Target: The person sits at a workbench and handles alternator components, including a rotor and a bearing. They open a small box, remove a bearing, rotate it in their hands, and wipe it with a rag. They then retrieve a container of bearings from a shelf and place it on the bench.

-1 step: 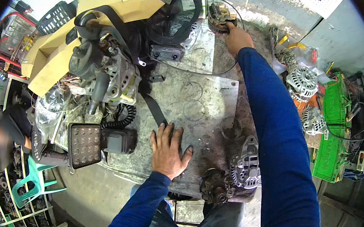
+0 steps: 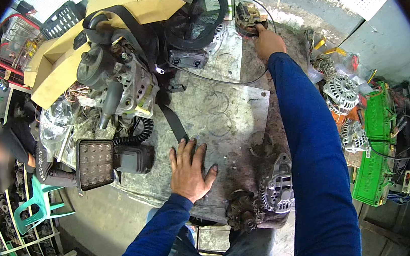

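My left hand [image 2: 190,173] lies flat on the worn metal tabletop [image 2: 235,146], fingers spread. Its fingertips touch the end of a black strap [image 2: 174,123]. At the far edge of the table, my outstretched right hand [image 2: 269,44] has its fingers closed on the near right side of a dirty round alternator part [image 2: 250,19], brownish with a dark rim. Some of those fingers are hidden behind the hand. Near my right forearm stand a silver alternator housing [image 2: 278,184] and a dark, greasy one [image 2: 245,208].
On the left are a large alternator with a pump [image 2: 129,81], a square lamp [image 2: 94,164] and yellow cardboard [image 2: 51,77]. A thin black cable [image 2: 210,79] loops across the table. Green crates [image 2: 374,175] stand at right. Another person's arm [image 2: 20,145] shows at far left.
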`<state>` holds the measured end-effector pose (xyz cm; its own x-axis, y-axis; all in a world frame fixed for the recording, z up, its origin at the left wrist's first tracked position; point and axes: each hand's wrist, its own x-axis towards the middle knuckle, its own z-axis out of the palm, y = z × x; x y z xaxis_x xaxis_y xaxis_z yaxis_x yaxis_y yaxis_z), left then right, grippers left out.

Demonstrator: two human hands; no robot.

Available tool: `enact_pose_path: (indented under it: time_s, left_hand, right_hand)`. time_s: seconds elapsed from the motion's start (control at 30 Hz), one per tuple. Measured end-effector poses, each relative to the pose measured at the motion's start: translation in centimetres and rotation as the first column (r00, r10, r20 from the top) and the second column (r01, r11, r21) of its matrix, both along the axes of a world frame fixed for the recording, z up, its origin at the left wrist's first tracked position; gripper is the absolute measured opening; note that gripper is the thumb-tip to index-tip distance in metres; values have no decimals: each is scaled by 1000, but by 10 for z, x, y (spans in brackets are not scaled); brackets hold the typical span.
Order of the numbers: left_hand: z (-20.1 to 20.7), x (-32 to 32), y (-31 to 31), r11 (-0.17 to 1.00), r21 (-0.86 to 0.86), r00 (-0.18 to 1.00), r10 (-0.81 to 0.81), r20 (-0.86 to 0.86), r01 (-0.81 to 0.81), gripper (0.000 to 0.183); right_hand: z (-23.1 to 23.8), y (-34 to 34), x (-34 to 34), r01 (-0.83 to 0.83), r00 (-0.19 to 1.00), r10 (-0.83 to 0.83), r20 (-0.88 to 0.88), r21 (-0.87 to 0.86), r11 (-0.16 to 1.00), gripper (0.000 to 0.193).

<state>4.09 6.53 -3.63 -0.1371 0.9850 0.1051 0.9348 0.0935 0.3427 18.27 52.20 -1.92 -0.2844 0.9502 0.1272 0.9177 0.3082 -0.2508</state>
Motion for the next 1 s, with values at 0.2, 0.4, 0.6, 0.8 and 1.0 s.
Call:
enact_pose_path:
  time_s: [0.2,0.4,0.6,0.8,1.0]
  left_hand:
    - [3,0,1,999,-37,1000,7,3,-6,72]
    - [0,-2,6,1000,-4,1000,4,-17,-4,70]
    - [1,0,4,1000,-9,999,21,-25,-21,68]
    - [-4,0,3,999,21,999,36,-16,-36,65]
    - [-6,1,3,998,44,999,49,11,-50,60]
  right_hand:
    - [6,-2,-2,-21,999,21,-33,11,1000,38]
    - [27,-31,14,-235,748,261,-610,124,964,48]
    - [71,-133,44,-499,449,-183,-875,-415,761,37]
    - [95,-269,94,-481,819,428,-383,-51,875,42]
    - [85,-329,124,-581,811,576,-100,-38,813,36]
